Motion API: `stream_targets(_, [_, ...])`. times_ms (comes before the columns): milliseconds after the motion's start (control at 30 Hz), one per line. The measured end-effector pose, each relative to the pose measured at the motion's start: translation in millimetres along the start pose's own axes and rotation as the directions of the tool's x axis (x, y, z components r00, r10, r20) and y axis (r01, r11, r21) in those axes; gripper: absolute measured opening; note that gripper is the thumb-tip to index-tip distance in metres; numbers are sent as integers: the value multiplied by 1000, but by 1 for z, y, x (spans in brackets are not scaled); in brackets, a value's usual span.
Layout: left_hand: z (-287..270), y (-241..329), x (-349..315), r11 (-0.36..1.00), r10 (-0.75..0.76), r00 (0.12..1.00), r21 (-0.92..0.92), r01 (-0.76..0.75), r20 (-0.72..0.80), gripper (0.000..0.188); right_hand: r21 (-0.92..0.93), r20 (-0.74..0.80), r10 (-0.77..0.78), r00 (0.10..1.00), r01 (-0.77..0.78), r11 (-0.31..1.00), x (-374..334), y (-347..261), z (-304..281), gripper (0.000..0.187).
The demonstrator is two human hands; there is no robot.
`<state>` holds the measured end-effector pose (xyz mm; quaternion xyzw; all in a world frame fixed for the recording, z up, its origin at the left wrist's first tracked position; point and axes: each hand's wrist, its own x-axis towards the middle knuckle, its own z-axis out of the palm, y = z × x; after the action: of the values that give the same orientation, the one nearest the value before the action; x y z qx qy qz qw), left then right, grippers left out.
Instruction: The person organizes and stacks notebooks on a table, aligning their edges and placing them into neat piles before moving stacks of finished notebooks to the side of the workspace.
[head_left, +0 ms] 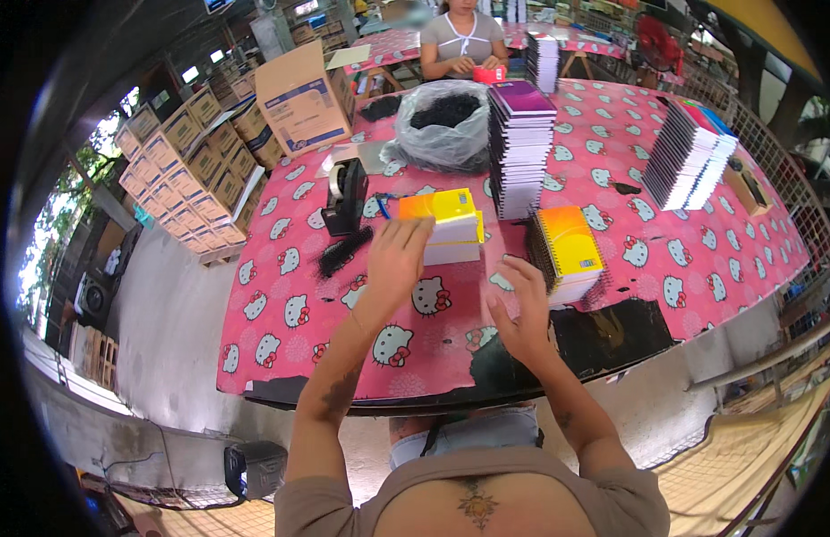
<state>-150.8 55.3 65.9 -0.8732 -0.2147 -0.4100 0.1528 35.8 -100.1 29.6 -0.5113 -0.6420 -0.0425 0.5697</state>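
A short stack of small notebooks (451, 234) with yellow-orange covers stands at the middle of the table, its upper part shifted left of the lower part. Bent fingers of my left hand (399, 258) grip its left front corner; the thumb is hidden. My right hand (524, 311) is open, fingers apart and holding nothing, just right of and nearer than that stack. Beside it rises another pile of yellow-orange spiral notebooks (571, 246), black coils along its left side. A black tape dispenser (345, 199) and a bundle of black binding coils (345, 251) are left of my left hand.
Behind stand a tall stack of purple-topped notebooks (522, 134) and a clear plastic bag (443, 134) of black coils. More notebooks (690, 157) are stacked right. An open carton (306, 103) is at the far left edge. A co-worker (462, 43) handles a red item beyond.
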Motion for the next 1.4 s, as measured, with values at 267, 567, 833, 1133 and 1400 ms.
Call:
stream_targets(267, [7, 72, -94, 888, -118, 962, -408, 213, 245, 23, 267, 510, 408, 757, -590, 762, -81, 39, 13, 28])
stream_targets(567, [41, -69, -157, 876, -475, 870, -15, 481, 134, 21, 447, 612, 435, 661, -742, 499, -91, 33, 33, 21])
stream_targets(833, [-58, 71, -133, 533, -574, 707, -466, 706, 414, 18, 429, 679, 348, 646, -734, 527, -92, 43, 30, 33])
stream_targets(1133, [-44, 72, -147, 578, -655, 705, -420, 700, 274, 15, 437, 693, 304, 654, -716, 545, -94, 41, 31, 29])
stream_targets(1400, [-54, 69, -139, 600, -592, 753, -466, 650, 288, 15, 443, 695, 321, 643, -735, 513, -90, 37, 30, 29])
